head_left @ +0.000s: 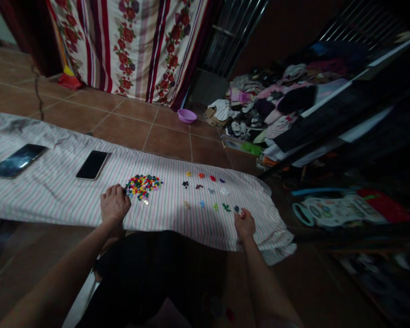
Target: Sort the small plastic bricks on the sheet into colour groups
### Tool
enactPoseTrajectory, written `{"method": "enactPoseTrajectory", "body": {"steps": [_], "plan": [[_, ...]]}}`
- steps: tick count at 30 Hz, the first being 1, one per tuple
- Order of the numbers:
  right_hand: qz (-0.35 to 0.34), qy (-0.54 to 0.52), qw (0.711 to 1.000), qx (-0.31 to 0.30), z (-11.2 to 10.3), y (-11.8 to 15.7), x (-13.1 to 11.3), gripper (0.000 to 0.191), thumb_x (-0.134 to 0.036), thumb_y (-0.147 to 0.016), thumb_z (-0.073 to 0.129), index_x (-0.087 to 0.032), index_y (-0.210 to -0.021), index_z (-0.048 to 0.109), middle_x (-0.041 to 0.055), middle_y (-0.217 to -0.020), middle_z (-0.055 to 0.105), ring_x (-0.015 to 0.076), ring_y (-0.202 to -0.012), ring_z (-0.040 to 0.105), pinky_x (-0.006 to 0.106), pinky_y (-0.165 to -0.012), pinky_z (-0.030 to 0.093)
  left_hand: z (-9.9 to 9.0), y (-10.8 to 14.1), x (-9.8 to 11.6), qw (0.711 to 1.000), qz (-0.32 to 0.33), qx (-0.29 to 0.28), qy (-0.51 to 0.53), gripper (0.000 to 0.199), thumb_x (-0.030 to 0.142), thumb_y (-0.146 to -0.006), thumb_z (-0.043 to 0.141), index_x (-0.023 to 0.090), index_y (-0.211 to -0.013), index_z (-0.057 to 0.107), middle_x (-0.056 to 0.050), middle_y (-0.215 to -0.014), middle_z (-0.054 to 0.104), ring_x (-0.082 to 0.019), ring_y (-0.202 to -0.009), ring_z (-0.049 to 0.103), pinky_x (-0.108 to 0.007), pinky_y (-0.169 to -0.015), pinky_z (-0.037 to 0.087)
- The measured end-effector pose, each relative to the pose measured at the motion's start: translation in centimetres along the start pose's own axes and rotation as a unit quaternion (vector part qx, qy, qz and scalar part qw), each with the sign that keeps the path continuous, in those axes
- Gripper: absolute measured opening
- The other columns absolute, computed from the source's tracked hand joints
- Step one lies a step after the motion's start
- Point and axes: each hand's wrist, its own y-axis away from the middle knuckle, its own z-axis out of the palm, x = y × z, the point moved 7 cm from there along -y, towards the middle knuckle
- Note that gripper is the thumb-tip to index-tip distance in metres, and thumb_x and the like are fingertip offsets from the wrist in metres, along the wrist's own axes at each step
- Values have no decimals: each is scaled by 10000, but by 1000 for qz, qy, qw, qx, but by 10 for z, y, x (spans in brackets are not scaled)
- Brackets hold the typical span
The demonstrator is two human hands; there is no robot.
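Note:
A mixed pile of small coloured pieces lies on the striped cloth. My left hand rests at the pile's left edge, its fingers curled; anything in them is too small to tell. To the right of the pile, small single-colour groups lie in three rows, among them orange pieces, black pieces, white pieces and green pieces. My right hand is closed beside the dark grey-green pieces at the right end of the nearest row; what its fingertips hold, if anything, cannot be made out.
Two phones, one dark and one larger, lie left of the pile. Beyond the cloth are a purple basin on the tiled floor, a flowered curtain and heaped clothes. A toy panel stands at right.

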Motion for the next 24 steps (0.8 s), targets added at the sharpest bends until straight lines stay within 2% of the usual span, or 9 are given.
{"method": "enactPoseTrajectory", "body": {"steps": [3, 7, 12, 19, 24], "plan": [[21, 84, 993, -78, 1, -9, -5, 505, -347, -780, 525, -152, -1244, 571, 94, -947, 608, 232, -906, 559, 326, -818, 435, 0, 0, 1, 1000, -3, -7, 1, 333, 265, -839, 364, 115, -1081, 537, -156, -1171, 598, -307, -1067, 515, -433, -809, 353], [-51, 89, 987, -127, 4, -17, -20, 449, -283, -819, 504, -187, -1250, 585, 101, -1062, 553, 203, -941, 556, 299, -885, 426, 0, 0, 0, 1000, -12, -13, -3, 346, 281, -837, 363, 122, -1092, 534, -146, -1199, 595, -309, -1079, 518, -428, -820, 354], [-121, 78, 980, -136, 11, -20, -23, 358, -248, -816, 491, -180, -1131, 647, 107, -1063, 540, 210, -969, 539, 312, -883, 439, 0, -1, 1, 1000, -16, -19, -8, 337, 295, -836, 361, 127, -1068, 538, -144, -1214, 591, -309, -1092, 518, -429, -832, 357], [-144, 24, 984, -106, 10, -25, -15, 326, -278, -777, 519, -153, -1038, 668, 101, -981, 565, 216, -936, 546, 348, -890, 452, -1, 0, 2, 1000, -14, -21, -3, 317, 286, -831, 367, 131, -1046, 542, -149, -1233, 581, -308, -1107, 512, -430, -848, 358], [-155, 7, 979, -133, 11, -33, -14, 332, -281, -741, 568, -191, -1041, 678, 65, -938, 565, 189, -849, 563, 338, -851, 464, -1, 0, 1, 1000, -12, -17, -9, 302, 281, -838, 372, 139, -1044, 542, -137, -1229, 584, -304, -1107, 517, -427, -849, 364]]}}
